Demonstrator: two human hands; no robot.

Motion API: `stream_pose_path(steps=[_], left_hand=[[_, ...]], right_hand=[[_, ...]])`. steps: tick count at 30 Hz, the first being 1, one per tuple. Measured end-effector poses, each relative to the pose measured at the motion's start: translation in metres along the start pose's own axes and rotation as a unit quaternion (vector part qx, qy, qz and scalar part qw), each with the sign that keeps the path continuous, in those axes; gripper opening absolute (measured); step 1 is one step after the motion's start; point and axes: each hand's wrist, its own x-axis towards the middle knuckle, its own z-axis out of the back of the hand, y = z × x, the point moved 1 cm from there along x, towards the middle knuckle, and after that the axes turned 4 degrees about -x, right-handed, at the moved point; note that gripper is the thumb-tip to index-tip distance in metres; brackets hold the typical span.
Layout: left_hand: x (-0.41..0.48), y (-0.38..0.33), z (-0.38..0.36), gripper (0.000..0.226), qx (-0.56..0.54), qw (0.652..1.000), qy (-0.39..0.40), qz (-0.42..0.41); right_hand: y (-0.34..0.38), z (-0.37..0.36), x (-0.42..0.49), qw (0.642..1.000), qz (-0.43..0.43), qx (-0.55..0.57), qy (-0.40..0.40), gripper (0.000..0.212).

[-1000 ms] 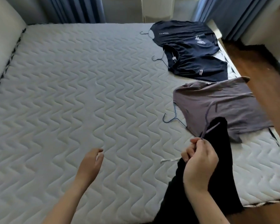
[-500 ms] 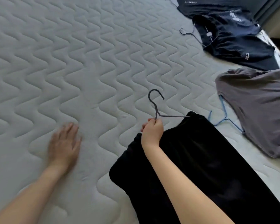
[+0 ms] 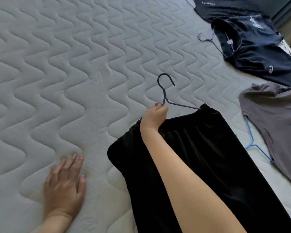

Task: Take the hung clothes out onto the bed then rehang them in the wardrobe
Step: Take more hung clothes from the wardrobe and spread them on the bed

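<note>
A person leaned over a bed (image 3: 60, 68) with a grey quilted mattress. The right hand (image 3: 155, 117) pinched the neck of a dark wire hanger (image 3: 165, 91), fingers curled round it, with a black garment (image 3: 200, 157) hanging from it and lying flat on the mattress. The left hand (image 3: 65, 185) pressed flat on the mattress, fingers spread. Toward the bed's far right edge lay a grey shirt (image 3: 275, 118) on a blue hanger (image 3: 252, 142) and two navy shirts (image 3: 259, 47) (one with white lettering).
</note>
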Motion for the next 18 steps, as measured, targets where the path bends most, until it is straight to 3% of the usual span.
stream_pose_path(steps=[3, 6, 9, 11, 13, 18], left_hand=[[0.0, 0.001, -0.002, 0.056, 0.006, 0.999, -0.037, -0.014], [0.0, 0.001, -0.003, 0.056, 0.005, 0.999, -0.046, -0.021], [0.0, 0.0, -0.002, 0.056, -0.001, 0.999, -0.04, -0.021], [-0.001, 0.0, -0.001, 0.057, -0.005, 0.999, -0.033, -0.02], [0.0, 0.001, 0.001, 0.058, -0.007, 0.999, -0.026, -0.022], [0.001, -0.006, 0.018, 0.06, -0.004, 0.999, 0.037, 0.002]], right_hand=[[-0.01, -0.017, 0.017, 0.996, -0.054, -0.055, 0.043, 0.026], [-0.024, -0.01, 0.025, 0.976, -0.018, -0.202, 0.078, 0.033], [-0.023, 0.0, 0.032, 0.909, 0.073, -0.4, 0.091, 0.038], [-0.025, 0.002, 0.03, 0.869, 0.125, -0.471, 0.09, 0.035], [-0.03, 0.0, 0.028, 0.852, 0.146, -0.495, 0.093, 0.034], [0.0, 0.016, 0.033, 0.849, 0.077, -0.486, 0.195, 0.037]])
